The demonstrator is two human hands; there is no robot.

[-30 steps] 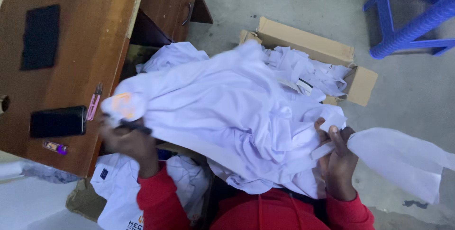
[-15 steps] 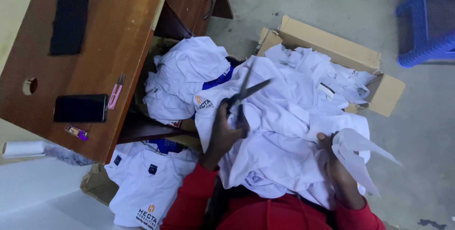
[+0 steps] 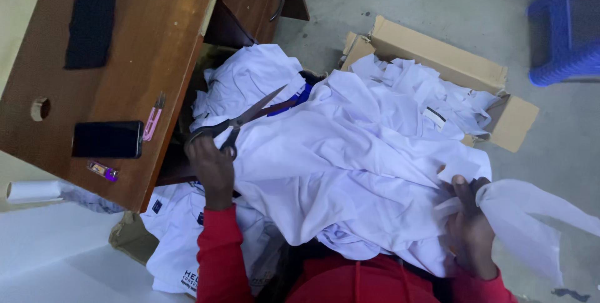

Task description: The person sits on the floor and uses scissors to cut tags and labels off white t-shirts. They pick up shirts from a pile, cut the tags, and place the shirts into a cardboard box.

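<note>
I see the scissors [image 3: 240, 120] in my left hand [image 3: 211, 167], fingers closed through the dark handles and the blades parted a little, tips pointing up and away from the hand over the heap of white shirts [image 3: 350, 165] on my lap; held that way, I judge, to keep the points clear of the cloth. My right hand [image 3: 470, 228] is shut on a strip of white fabric [image 3: 531, 215], pinched between thumb and fingers so it trails off to the right of the hand, taut near the grip and loose further out. Beyond that hand, further from me, a cardboard box [image 3: 437, 53] lies open on the floor with more white scraps inside it. To the left of the scissor hand stands a wooden desk [image 3: 144, 28], and on it a dark phone [image 3: 107, 139], a pink clip [image 3: 152, 119] and a small purple item I cannot identify. A blue plastic stool [image 3: 565, 34] sits well apart, at the far right.
</note>
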